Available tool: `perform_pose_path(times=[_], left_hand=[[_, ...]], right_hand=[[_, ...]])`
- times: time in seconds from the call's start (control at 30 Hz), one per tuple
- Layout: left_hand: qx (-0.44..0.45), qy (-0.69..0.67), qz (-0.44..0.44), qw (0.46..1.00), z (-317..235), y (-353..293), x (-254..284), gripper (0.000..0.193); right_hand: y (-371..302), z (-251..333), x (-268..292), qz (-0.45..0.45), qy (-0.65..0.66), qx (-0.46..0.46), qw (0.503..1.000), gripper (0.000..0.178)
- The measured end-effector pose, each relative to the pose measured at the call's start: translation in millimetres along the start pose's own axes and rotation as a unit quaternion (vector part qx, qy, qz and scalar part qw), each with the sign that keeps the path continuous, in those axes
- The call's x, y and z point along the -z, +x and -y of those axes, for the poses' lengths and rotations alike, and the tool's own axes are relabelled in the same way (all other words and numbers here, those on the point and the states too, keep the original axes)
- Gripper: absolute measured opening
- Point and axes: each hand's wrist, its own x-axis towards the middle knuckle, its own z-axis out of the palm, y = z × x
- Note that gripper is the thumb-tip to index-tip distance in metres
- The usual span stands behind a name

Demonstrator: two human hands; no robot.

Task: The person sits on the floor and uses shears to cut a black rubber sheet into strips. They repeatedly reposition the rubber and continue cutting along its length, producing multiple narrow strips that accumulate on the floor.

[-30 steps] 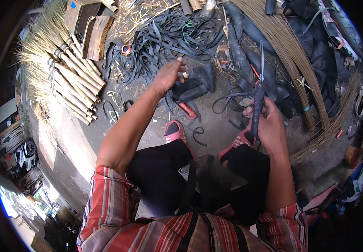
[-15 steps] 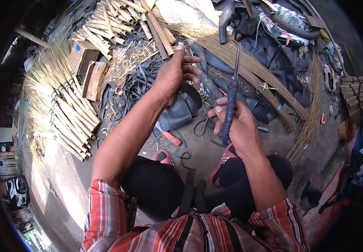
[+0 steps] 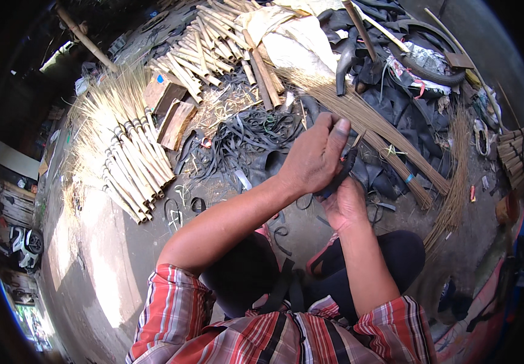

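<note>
Both my hands are together in front of my knees on a tool with a dark-wrapped handle (image 3: 342, 175) and a thin shaft pointing up and away. My right hand (image 3: 347, 203) grips it from below. My left hand (image 3: 313, 155) is closed against it from the left, thumb uppermost; its fingers are mostly hidden. The tool's exact kind cannot be made out. Beyond my left hand lies a tangle of black rubber strips (image 3: 244, 136). A pale blade (image 3: 242, 179) shows on the floor beside my left forearm.
Bundled stick brooms (image 3: 134, 167) lie at the left. Bamboo tubes (image 3: 207, 42) are heaped at the back, near wood blocks (image 3: 176, 124). Loose stick bundles (image 3: 389, 145) cross black rubber sheets (image 3: 401, 103) at the right. A tyre (image 3: 438, 76) lies farther back.
My left hand has moved right and closed onto the tool in my right hand. The tool's shaft has tilted to the right. The view has shifted, and my forearm now covers the red-handled tool on the floor.
</note>
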Motion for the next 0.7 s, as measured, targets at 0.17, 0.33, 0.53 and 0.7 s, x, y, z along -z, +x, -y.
perform_pose_path(times=[0.17, 0.33, 0.53, 0.7], left_hand=[[-0.084, 0.079, 0.018, 0.993, -11, -12, 0, 0.049], [-0.115, 0.169, 0.035, 0.978, -7, -1, 6, 0.051], [-0.061, 0.119, 0.005, 0.991, 24, 35, 10, 0.044], [0.199, -0.089, 0.242, 0.946, 62, 55, 31, 0.055]], right_hand=[[1, -13, 5, 0.058, -0.007, -0.029, 0.998, 0.057], [7, -22, 6, 0.104, 0.064, 0.017, 0.992, 0.053], [19, -16, 16, 0.058, -0.09, 0.155, 0.982, 0.032], [40, 33, 12, -0.056, -0.298, 0.317, 0.899, 0.041]])
